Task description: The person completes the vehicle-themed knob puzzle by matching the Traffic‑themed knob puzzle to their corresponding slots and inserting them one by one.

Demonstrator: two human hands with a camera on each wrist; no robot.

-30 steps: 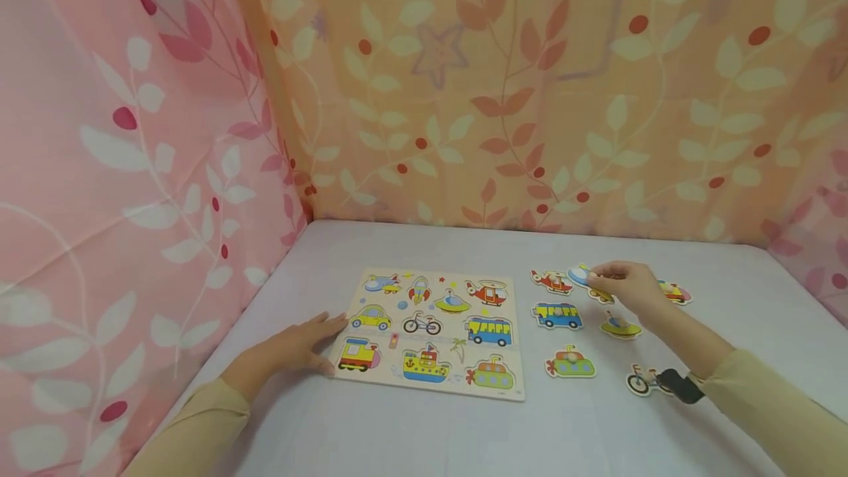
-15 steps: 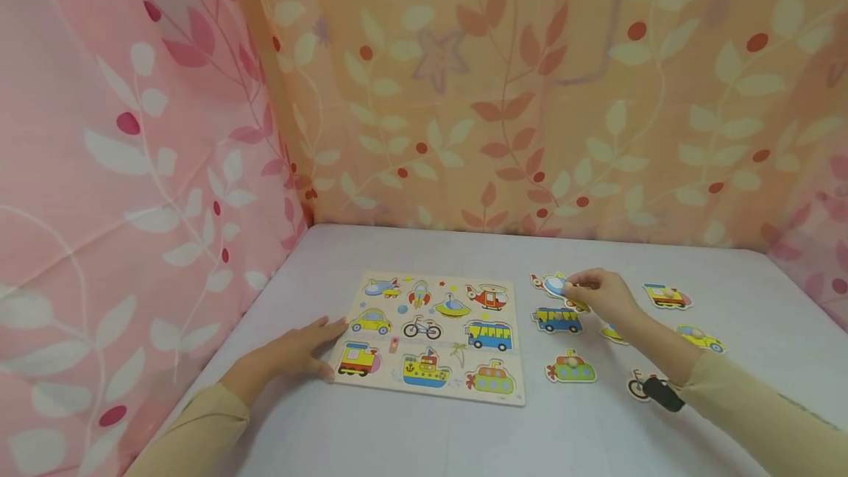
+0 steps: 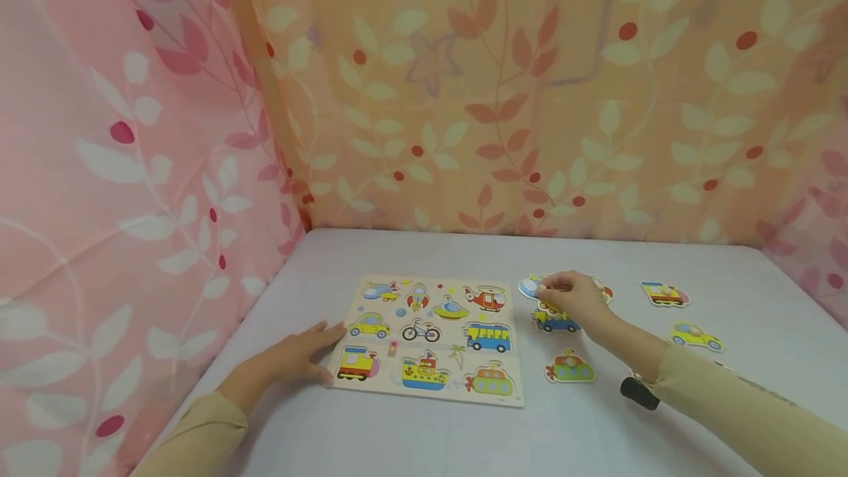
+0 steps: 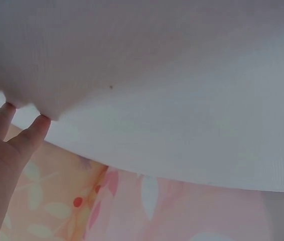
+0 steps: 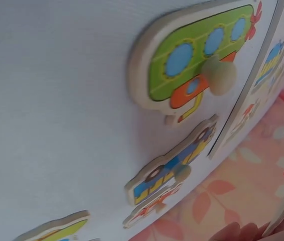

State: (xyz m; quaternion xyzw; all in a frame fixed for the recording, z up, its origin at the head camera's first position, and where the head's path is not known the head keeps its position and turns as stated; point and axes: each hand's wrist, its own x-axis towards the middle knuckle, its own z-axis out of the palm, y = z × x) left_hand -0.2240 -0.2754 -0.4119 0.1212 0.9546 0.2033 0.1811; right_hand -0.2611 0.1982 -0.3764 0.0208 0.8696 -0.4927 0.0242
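My right hand pinches an airplane puzzle piece, blue and white in front, above the table. It overlaps the bus piece in the head view; the helicopter piece shows beyond the bus in the right wrist view. Nearer me lies a green submarine piece with a round wooden knob. My left hand rests at the left edge of the wooden puzzle board, fingers spread. Vehicle pictures cover the board. In the left wrist view, several fingers of that hand show.
Toward the right lie a train piece and a yellow car piece. A dark wrist camera under the right forearm mostly hides the bicycle piece. A patterned curtain hangs behind the white table.
My right hand has carried the airplane piece leftward, over the helicopter and then near the bus. The car piece has come into view from behind the arm. My left hand stays at the board.
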